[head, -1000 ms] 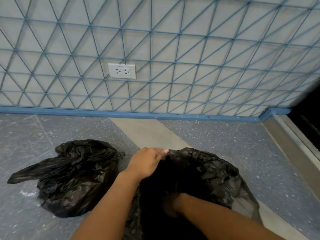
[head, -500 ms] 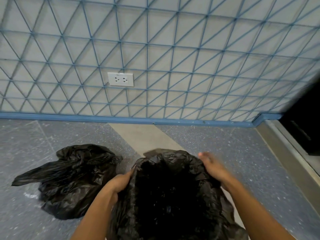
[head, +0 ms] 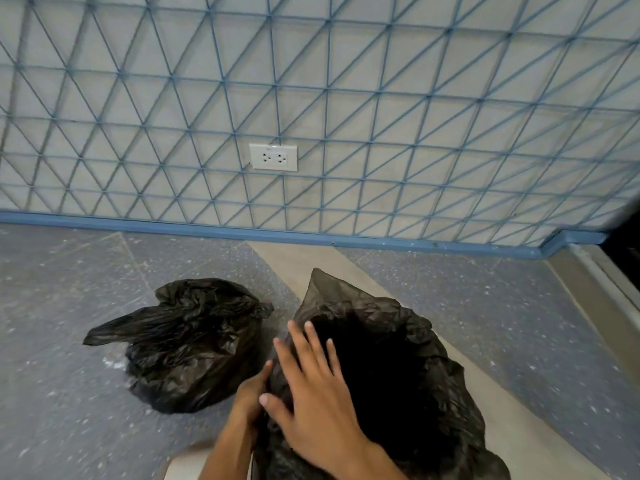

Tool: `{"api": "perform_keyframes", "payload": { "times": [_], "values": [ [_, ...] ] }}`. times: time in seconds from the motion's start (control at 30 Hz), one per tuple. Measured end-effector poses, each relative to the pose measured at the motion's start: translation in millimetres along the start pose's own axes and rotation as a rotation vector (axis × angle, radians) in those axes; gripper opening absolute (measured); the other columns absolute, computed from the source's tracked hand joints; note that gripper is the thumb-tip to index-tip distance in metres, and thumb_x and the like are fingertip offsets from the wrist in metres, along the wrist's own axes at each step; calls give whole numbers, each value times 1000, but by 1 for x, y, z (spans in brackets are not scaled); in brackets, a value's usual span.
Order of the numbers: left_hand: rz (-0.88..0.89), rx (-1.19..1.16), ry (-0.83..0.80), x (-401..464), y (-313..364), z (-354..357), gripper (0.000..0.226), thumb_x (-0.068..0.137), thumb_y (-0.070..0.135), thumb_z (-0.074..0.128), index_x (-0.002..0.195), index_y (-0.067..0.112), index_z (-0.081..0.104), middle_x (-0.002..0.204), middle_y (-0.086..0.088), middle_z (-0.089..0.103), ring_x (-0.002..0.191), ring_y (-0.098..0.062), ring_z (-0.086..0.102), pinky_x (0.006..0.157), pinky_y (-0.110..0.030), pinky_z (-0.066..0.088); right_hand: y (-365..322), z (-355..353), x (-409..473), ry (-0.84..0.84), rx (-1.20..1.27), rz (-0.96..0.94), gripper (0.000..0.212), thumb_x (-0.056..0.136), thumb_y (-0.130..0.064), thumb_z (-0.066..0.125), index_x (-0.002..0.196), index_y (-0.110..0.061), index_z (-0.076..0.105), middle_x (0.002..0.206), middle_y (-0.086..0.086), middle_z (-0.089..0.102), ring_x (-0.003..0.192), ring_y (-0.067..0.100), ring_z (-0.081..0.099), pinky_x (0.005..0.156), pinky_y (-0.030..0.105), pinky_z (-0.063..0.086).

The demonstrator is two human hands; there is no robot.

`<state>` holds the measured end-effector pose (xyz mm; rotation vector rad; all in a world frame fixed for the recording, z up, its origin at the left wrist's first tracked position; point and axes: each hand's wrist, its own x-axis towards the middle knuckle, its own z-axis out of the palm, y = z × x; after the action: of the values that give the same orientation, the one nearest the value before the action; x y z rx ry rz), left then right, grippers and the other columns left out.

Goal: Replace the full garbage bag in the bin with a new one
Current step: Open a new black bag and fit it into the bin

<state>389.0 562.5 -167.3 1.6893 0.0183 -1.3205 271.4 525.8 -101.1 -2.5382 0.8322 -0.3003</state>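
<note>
A new black garbage bag [head: 391, 368] is draped over the bin, its dark mouth gaping upward; the bin itself is hidden under the plastic. My right hand [head: 311, 386] lies across the bag's left rim with its fingers straight and spread, pressing on the plastic. My left hand [head: 251, 393] is against the bag's left outer side, partly hidden behind the right hand, fingers along the plastic. The full, tied black garbage bag [head: 187, 341] sits on the floor to the left, apart from both hands.
A wall of blue-lined tiles [head: 381, 116] with a white double socket [head: 273, 156] stands behind, with a blue skirting [head: 277, 235] at its foot. The speckled grey floor [head: 62, 306] has a beige strip. A dark doorway [head: 627, 247] and sill are at the right.
My right hand crossed from the bag's right rim to its left rim and now lies flat there. My left hand slid lower along the left side. The view shifted rightward.
</note>
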Motion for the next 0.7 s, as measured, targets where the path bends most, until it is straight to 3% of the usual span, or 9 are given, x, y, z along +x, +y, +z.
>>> {"api": "perform_keyframes", "payload": {
  "times": [0.07,0.17,0.27,0.33,0.4,0.47,0.5,0.57,0.7],
  "values": [
    [-17,77,160,11,-2,-2,34,99,20,42,108,-3,65,115,-21,66,99,-27,64,84,-26,46,6,9,4,-125,0,83,72,91,-55,34,150,-31,2,153,-18,-24,137,5,-33,114,40,-15],
    [183,205,294,17,16,-2,41,99,31,38,94,3,68,111,-21,66,103,-27,60,89,-32,43,6,11,5,-167,-58,86,78,91,-55,34,149,-27,-9,151,-19,-29,137,4,-34,108,34,-24],
    [299,93,199,24,59,13,53,92,53,40,106,7,65,107,-13,66,108,-28,60,100,-39,44,5,10,5,-183,-69,69,80,90,-55,34,149,-25,-10,153,-17,-27,136,3,-35,107,32,-25],
    [222,273,51,37,82,32,62,85,58,50,113,5,63,108,-8,63,106,-26,60,86,-29,48,8,8,6,-177,-57,75,78,90,-53,33,150,-26,-9,154,-18,-24,136,2,-34,109,33,-23],
    [158,461,-18,49,88,45,60,84,48,60,116,-3,61,106,-14,64,104,-27,61,63,-19,47,10,6,7,-170,-41,75,76,89,-52,30,150,-27,-7,154,-19,-23,136,0,-34,110,34,-22],
    [198,571,60,58,83,43,52,86,39,62,114,-4,63,114,-20,66,109,-28,61,70,-18,46,9,8,6,-147,-28,65,75,85,-50,25,150,-27,-3,154,-20,-22,136,-1,-33,111,35,-21],
    [223,538,95,63,76,37,47,86,37,62,111,-3,65,115,-20,66,107,-27,62,78,-22,46,9,9,6,-138,-22,62,75,84,-48,24,150,-26,-1,154,-20,-21,136,-2,-32,111,36,-21],
    [203,344,125,66,59,22,42,89,35,60,105,-3,68,114,-22,67,95,-24,63,81,-28,45,11,10,6,-128,-26,59,72,87,-42,28,150,-26,0,154,-19,-21,136,-2,-33,111,36,-20],
    [-12,168,57,40,20,-8,62,90,61,35,106,9,63,104,-9,64,73,-18,56,61,-28,41,11,12,6,-117,-44,47,69,91,-37,34,150,-25,1,154,-19,-21,135,-3,-34,111,34,-22]
  ]
}}
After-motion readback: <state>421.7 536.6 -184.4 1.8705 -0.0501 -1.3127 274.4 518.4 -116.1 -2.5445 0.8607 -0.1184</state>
